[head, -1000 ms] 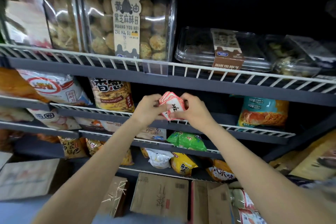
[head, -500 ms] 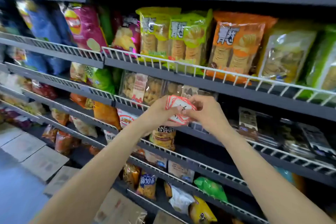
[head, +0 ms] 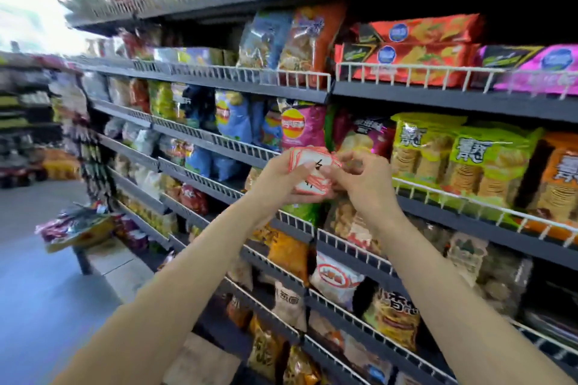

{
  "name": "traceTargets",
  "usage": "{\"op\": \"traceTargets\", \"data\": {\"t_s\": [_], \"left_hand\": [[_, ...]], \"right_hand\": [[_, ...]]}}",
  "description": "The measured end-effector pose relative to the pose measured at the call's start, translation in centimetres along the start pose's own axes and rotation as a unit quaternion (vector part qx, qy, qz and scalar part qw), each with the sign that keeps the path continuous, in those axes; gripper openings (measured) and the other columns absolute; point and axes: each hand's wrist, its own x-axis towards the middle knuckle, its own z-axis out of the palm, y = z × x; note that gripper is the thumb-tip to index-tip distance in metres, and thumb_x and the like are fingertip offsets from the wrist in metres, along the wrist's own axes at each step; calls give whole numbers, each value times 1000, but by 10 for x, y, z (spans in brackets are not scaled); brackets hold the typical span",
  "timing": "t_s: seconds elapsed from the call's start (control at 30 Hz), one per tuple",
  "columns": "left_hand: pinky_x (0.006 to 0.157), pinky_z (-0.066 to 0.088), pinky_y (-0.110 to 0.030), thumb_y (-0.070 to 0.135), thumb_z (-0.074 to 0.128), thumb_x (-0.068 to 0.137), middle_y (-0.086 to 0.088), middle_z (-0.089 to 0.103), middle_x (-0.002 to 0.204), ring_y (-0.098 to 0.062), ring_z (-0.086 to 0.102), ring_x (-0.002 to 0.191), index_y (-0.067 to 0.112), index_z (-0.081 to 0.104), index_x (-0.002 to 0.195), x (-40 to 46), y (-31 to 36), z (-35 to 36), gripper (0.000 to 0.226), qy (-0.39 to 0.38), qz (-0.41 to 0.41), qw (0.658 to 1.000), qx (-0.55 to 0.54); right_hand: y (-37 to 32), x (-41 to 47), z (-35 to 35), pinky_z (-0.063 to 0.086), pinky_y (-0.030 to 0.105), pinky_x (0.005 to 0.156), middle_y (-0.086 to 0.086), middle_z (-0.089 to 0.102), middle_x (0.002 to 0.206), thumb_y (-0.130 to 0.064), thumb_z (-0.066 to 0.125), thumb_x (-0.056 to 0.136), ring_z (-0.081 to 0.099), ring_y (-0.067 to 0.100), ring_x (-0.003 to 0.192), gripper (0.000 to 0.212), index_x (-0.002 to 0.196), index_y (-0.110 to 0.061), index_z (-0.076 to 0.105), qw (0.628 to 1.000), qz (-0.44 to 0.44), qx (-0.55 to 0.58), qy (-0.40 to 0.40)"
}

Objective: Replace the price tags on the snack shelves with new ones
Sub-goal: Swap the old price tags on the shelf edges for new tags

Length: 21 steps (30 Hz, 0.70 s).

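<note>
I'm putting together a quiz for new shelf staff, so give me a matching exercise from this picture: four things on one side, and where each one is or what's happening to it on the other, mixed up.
Things:
1. stack of price tags
2. pink Lay's bag
3. yellow-green cracker bags
4. red snack packs

Places or states:
A. on the shelf above the cracker bags, right of centre
B. held by the left hand, with the right hand pinching the top tag
C. just above and behind the hands
D. right of the hands, behind a white wire rail

Pairs: 1-B, 2-C, 3-D, 4-A
</note>
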Motion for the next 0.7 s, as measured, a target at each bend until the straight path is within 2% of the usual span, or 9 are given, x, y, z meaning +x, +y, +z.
{"op": "traceTargets", "data": {"t_s": [0.07, 0.1, 0.2, 0.33, 0.37, 0.43, 0.53, 0.63, 0.7], "left_hand": [[63, 57, -24, 17, 46, 97, -7, 66, 98, -12, 69, 76, 14, 54, 110, 0, 10, -49, 16, 8, 13, 1000, -2], [62, 57, -24, 17, 46, 97, -5, 66, 95, -12, 68, 75, 16, 54, 105, 0, 15, -75, 12, 13, 17, 1000, -4], [65, 59, -28, 18, 46, 97, -5, 67, 90, -17, 67, 77, 19, 57, 96, 0, 26, -149, 11, 32, 40, 999, -1], [71, 59, -34, 21, 49, 96, -5, 68, 92, -18, 69, 82, 21, 58, 94, 3, 23, -231, 9, 73, 57, 995, 33], [75, 59, -37, 22, 50, 96, -5, 68, 92, -19, 69, 85, 22, 58, 94, 6, 20, -250, 8, 81, 58, 994, 51], [74, 59, -37, 21, 50, 96, -6, 68, 93, -19, 69, 84, 19, 58, 97, 13, 18, -285, 9, 82, 54, 993, 66], [68, 59, -31, 19, 49, 97, -14, 68, 100, -22, 70, 82, 8, 56, 112, 27, 15, -340, 20, 80, 48, 993, 75], [65, 58, -30, 17, 50, 96, -14, 70, 98, -26, 70, 81, 9, 57, 109, 48, 5, -398, 16, 94, 45, 992, 72], [69, 59, -33, 20, 53, 95, -15, 70, 97, -27, 70, 83, 11, 58, 104, 68, -5, -443, 14, 113, 34, 989, 90]], "right_hand": [[-18, 12, 49, 54, 29, 58, 3, 63, 70, -10, 74, 77, 62, 10, 60, 15, 78, -15, 60, 1000, -19, 6, 3], [-28, 18, 74, 53, 28, 59, 1, 63, 69, -9, 74, 77, 61, 9, 59, 16, 76, -17, 60, 1000, -27, 1, 8], [-52, 34, 145, 52, 32, 68, -1, 64, 69, -9, 71, 80, 61, 13, 64, 17, 73, -20, 59, 999, -43, -7, 10], [-65, 52, 228, 55, 27, 65, 1, 65, 72, -7, 65, 85, 63, 15, 66, 5, 84, -12, 64, 999, -38, -13, -5], [-66, 57, 247, 56, 27, 65, 4, 66, 75, -8, 65, 86, 64, 17, 68, 2, 87, -9, 66, 1000, -29, -8, -5], [-68, 68, 282, 57, 31, 65, 10, 69, 82, -10, 67, 85, 65, 19, 67, 10, 93, -4, 67, 1000, -6, 2, -3], [-68, 90, 334, 57, 41, 64, 10, 67, 74, -9, 70, 81, 64, 23, 56, 8, 82, -13, 64, 999, 26, 41, -16], [-60, 124, 388, 57, 47, 71, 13, 67, 77, -11, 75, 76, 68, 31, 72, 19, 74, -21, 59, 998, 37, 54, -10], [-50, 152, 428, 57, 46, 72, 10, 65, 76, -8, 73, 78, 67, 27, 74, 21, 72, -21, 58, 998, 32, 59, -16]]}}
